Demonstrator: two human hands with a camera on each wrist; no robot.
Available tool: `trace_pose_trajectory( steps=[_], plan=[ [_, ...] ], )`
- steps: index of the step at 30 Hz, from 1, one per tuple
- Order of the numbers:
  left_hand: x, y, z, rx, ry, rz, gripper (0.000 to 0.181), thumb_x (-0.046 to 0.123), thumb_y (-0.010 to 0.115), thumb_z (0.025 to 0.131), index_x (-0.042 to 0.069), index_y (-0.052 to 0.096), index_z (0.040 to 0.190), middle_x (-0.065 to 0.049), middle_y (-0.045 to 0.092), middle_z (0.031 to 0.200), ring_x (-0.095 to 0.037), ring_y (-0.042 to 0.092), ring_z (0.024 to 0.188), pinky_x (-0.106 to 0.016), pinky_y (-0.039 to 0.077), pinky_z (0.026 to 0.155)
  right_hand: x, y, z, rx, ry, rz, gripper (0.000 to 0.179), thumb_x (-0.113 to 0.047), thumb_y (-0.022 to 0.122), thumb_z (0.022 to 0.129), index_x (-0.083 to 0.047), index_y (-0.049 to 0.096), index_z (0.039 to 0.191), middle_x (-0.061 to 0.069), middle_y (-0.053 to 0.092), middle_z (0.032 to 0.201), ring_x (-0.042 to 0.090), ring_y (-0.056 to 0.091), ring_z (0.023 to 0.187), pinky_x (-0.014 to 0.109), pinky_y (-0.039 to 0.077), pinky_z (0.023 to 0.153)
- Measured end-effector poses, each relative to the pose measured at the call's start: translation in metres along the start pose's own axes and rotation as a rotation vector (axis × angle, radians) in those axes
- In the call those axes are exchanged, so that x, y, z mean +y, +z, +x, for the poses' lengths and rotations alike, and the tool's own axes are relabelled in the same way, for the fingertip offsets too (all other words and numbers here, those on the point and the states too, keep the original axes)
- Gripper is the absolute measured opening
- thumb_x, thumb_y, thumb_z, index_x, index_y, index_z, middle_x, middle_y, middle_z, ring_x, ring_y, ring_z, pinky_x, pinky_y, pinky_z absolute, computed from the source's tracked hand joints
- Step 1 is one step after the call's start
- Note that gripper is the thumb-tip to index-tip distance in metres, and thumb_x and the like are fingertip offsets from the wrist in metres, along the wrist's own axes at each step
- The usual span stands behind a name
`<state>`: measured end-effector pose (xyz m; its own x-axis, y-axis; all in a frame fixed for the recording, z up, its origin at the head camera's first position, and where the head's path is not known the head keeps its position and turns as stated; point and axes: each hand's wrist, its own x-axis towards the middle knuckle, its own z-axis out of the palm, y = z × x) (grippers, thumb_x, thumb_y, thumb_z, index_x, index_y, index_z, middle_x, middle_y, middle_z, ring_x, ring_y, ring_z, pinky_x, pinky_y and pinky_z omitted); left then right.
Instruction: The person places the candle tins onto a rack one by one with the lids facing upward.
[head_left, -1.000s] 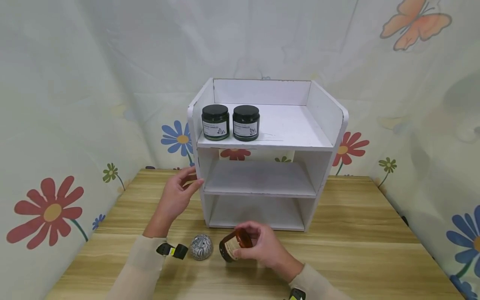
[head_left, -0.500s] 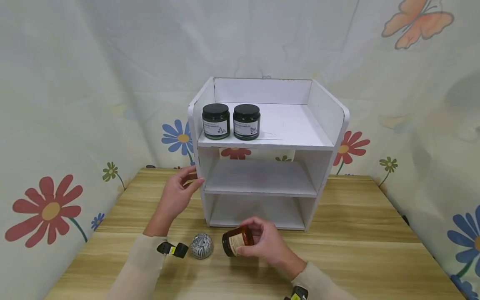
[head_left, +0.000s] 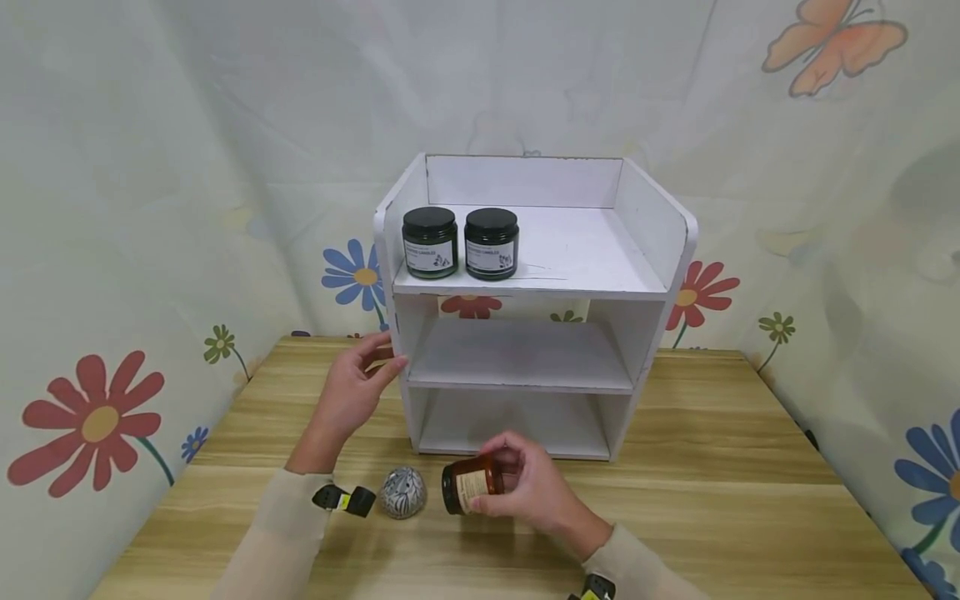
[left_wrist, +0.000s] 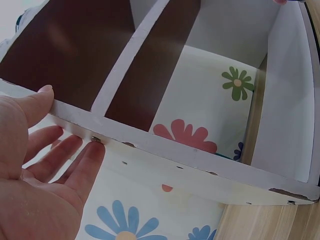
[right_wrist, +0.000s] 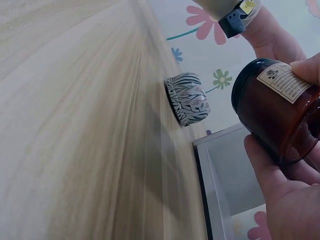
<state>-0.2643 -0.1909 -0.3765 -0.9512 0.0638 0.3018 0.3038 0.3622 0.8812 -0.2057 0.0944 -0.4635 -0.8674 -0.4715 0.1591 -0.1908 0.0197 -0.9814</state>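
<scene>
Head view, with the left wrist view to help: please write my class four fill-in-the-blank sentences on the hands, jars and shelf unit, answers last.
1. In the head view, the right hand holds the amber glass jar to the ____ of the black-and-white patterned tin.
2. Two dark candle jars stand on the ____ level of the white shelf unit.
3. The left hand lays its ____ on the unit's front edge.
4. The amber glass jar's lid is coloured ____.

Missing words: right; top; thumb; black.

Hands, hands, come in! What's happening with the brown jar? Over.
Left hand touching white shelf. Right hand holding brown jar, tipped sideways, off the table. Round patterned container near jar, not touching; maybe bumpable.
</scene>
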Motion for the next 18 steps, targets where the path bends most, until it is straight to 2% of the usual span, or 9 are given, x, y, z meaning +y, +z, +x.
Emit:
trace_pose_trajectory(
  steps=[7, 13, 18],
  plan=[
    [-0.0001, -0.0005, -0.0009, 0.002, -0.011, 0.012, 0.056, 0.037, 0.067, 0.099, 0.017, 0.052, 0.149, -0.009, 0.055, 0.147, -0.032, 0.056, 0.134, -0.051, 0.045, 0.116, -0.004, -0.003, 0.0, -0.051, -0.046, -0.034, 0.059, -0.005, 0.089, 0.073, 0.002, 0.064, 0.126, 0.019, 0.073, 0.113, 0.02, 0.073, 0.095, 0.034, 0.064, 0.086],
    [0.0002, -0.0008, -0.0011, 0.002, -0.015, 0.008, 0.056, 0.037, 0.067, 0.1, 0.017, 0.052, 0.15, -0.009, 0.055, 0.148, -0.031, 0.056, 0.135, -0.049, 0.045, 0.116, -0.0072, -0.0032, -0.0016, -0.084, -0.052, -0.026, 0.052, -0.003, 0.089, 0.072, -0.006, 0.066, 0.118, 0.017, 0.071, 0.116, 0.022, 0.073, 0.097, 0.036, 0.064, 0.087],
    [-0.0005, -0.0002, -0.0005, 0.006, -0.012, 0.013, 0.056, 0.038, 0.067, 0.099, 0.017, 0.053, 0.149, -0.008, 0.055, 0.147, -0.031, 0.056, 0.134, -0.049, 0.046, 0.115, -0.0076, -0.0023, -0.0028, -0.079, -0.074, -0.017, 0.05, -0.003, 0.088, 0.072, -0.004, 0.065, 0.115, 0.019, 0.07, 0.116, 0.023, 0.073, 0.097, 0.037, 0.064, 0.087]
  ],
)
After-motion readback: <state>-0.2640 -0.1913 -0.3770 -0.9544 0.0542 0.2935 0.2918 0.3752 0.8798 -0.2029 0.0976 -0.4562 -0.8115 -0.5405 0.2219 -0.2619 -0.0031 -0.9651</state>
